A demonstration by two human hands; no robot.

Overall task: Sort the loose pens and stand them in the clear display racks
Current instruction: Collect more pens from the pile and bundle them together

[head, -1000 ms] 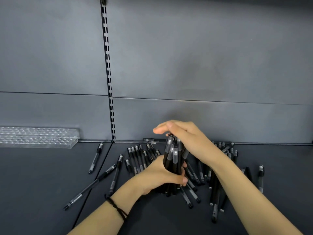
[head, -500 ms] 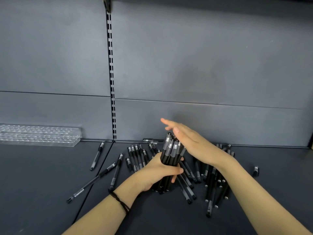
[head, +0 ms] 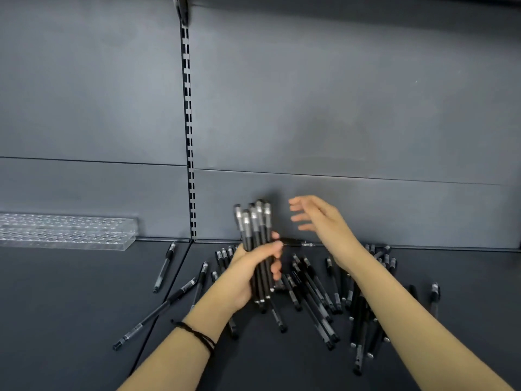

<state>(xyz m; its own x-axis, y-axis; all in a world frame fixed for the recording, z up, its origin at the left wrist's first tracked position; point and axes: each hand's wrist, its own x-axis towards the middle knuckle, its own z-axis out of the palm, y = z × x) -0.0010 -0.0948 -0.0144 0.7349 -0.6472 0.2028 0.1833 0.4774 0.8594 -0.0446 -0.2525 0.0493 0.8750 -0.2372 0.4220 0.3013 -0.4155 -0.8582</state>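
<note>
**Dark grey shelf [head: 70, 306]: bundle upright, rack to my left**

My left hand [head: 248, 272] grips a bundle of slim black pens with clear-grey tops [head: 255, 230], near upright, about six tops showing. My right hand [head: 318, 218] hovers just beside it, fingers [head: 298, 218] spread, holding nothing. One clear acrylic display rack [head: 67, 230] lies well to the left, nearer my left hand. Loose black pens [head: 315, 300] scatter below, overlapped past counting.

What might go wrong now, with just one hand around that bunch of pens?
The left hand alone grips the bundle of pens, with the right hand open and apart, so a pen may slip out. The clear rack sits well off to the left; carrying the bundle there might spill some. Loose pens lie crisscrossed nearby and could roll if bumped.
</note>
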